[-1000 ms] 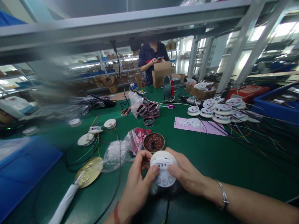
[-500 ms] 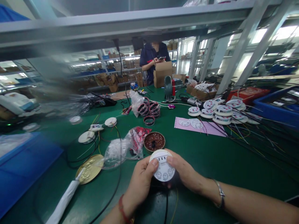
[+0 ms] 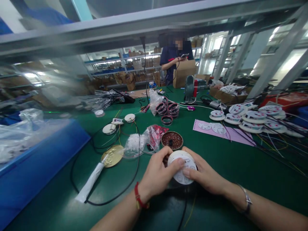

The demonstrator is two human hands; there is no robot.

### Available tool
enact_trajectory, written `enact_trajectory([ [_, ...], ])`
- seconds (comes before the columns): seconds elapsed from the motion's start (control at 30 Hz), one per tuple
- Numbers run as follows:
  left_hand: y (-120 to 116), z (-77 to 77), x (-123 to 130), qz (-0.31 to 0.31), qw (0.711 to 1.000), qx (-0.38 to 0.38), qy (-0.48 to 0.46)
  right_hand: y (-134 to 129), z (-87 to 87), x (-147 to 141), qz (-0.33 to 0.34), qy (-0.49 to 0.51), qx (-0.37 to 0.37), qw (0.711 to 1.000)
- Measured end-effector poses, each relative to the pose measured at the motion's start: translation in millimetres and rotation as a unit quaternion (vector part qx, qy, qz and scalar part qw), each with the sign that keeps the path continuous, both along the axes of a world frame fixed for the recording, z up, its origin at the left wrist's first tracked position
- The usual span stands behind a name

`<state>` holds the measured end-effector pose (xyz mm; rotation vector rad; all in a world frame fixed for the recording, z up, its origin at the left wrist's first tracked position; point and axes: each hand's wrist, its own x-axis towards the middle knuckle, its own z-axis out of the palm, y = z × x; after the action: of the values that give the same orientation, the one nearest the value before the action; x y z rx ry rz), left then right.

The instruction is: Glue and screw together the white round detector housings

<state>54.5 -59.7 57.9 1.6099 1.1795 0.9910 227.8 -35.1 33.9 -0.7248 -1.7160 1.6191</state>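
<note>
Broadly, a green surface [image 3: 255,170] fills the lower view; twelve o'clock is straight ahead, with hours counted from where the hands meet. At twelve, beyond the far end, a co-worker [image 3: 168,56] stands looking down at something held. A blue bin [image 3: 48,173] sits at nine o'clock. A pile of wired white discs [image 3: 253,116] spreads at two, a pink sheet [image 3: 234,134] just short of it.

The left hand [image 3: 157,171] curls around the nine o'clock side of a printed disc [image 3: 180,177], its thumb lying across the face; the right hand [image 3: 208,175] grips the three o'clock side likewise, so both are closed on it. The disc is held above the near part of the surface. Being round, it shows no long axis across its face, which tilts up and back toward the person.

At nine, a white tube [image 3: 92,183] points its nozzle toward one o'clock, over a gold plate [image 3: 117,154]. A brown dish [image 3: 182,141] sits at eleven, just beyond the hands. Thinnest, a black cable [image 3: 184,210] runs from beneath the disc toward six.
</note>
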Motion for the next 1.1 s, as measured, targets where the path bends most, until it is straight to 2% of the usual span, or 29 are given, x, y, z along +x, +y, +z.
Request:
enact_trajectory([
  [0.13,5,2.2,-3,-0.027,0.999,-0.013,-0.036,6,-1.0,1,0.001,0.037,-0.04,0.999],
  [0.23,9,8.3,-14,-0.037,0.998,-0.007,-0.059,11,-0.8,7,0.011,0.082,-0.139,0.987],
  [0.27,7,10.6,-23,-0.008,0.998,0.014,-0.061,13,-0.5,10,0.025,0.098,-0.177,0.979],
  [0.33,-2,12.9,-49,0.121,0.989,0.078,-0.027,14,-0.3,15,0.069,0.125,-0.229,0.963],
  [0.4,-20,9.0,-86,0.295,0.944,0.13,0.073,14,-1.4,19,0.121,0.142,-0.245,0.951],
  [0.43,-31,4.1,-107,0.377,0.904,0.135,0.146,13,-2.5,20,0.148,0.149,-0.251,0.945],
  [0.47,-42,-2.8,-128,0.433,0.862,0.116,0.235,12,-3.9,21,0.176,0.154,-0.258,0.938],
  [0.5,-54,-11.2,-148,0.449,0.833,0.086,0.311,10,-5.5,20,0.2,0.156,-0.267,0.93],
  [0.6,-80,-39.7,-196,0.406,0.788,0.021,0.463,4,-9.6,16,0.249,0.154,-0.278,0.915],
  [0.7,-90,-59.6,-217,0.376,0.769,-0.017,0.517,-1,-11.8,9,0.256,0.134,-0.286,0.914],
  [0.77,-92,-62.3,-216,0.382,0.778,-0.016,0.498,-3,-12.9,3,0.249,0.13,-0.288,0.915],
  [0.87,-96,-51.9,-201,0.408,0.829,-0.019,0.383,-4,-15.3,-4,0.222,0.146,-0.271,0.925],
  [0.93,-103,-40.0,-182,0.41,0.874,-0.029,0.259,-6,-17.4,-8,0.197,0.159,-0.252,0.934],
  [1.0,-114,-27.9,-159,0.384,0.915,-0.038,0.117,-7,-19.3,-10,0.182,0.167,-0.231,0.941],
  [1.07,-125,-17.5,-136,0.345,0.936,-0.062,-0.023,-9,-20.5,-10,0.176,0.169,-0.217,0.945],
  [1.1,-130,-13.0,-125,0.336,0.935,-0.081,-0.084,-10,-20.7,-10,0.175,0.167,-0.212,0.947],
])
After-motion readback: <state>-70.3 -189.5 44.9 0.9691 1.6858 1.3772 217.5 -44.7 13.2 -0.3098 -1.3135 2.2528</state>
